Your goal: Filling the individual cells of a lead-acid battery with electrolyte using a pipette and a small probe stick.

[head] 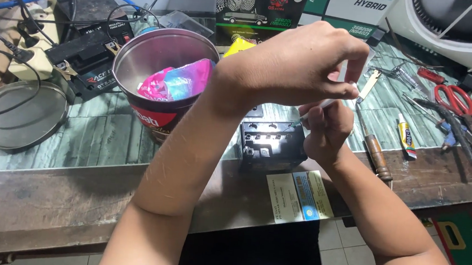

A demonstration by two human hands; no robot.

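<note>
**Two hands work a thin white tool over a small black battery**

A small black box-shaped battery (pixel 270 145) sits near the front edge of the green-patterned worktop (pixel 99 135), directly before the person. Its top shows a row of small round holes.

Just above the battery, the right hand (pixel 328 130) is closed in a fist around a slim white pen-like tool (pixel 325 105), whose tip points down-left toward the battery's top. The left hand (pixel 300 63) arches over the right from above, its fingers pinched on the upper end of the same tool. The two hands are close together, almost touching.

To the left of the battery stands a round metal tin (pixel 163 73), open, with a crumpled pink and blue plastic bag (pixel 176 82) inside. Further left lies the tin's round metal lid (pixel 18 115), flat on the worktop. Behind it, a second black battery (pixel 90 66) has clips and cables attached.

To the right lie a wooden-handled screwdriver (pixel 376 149), a small glue tube (pixel 406 137) and red-handled scissors (pixel 455 99). A printed card (pixel 300 195) is stuck to the worktop's front edge.
</note>
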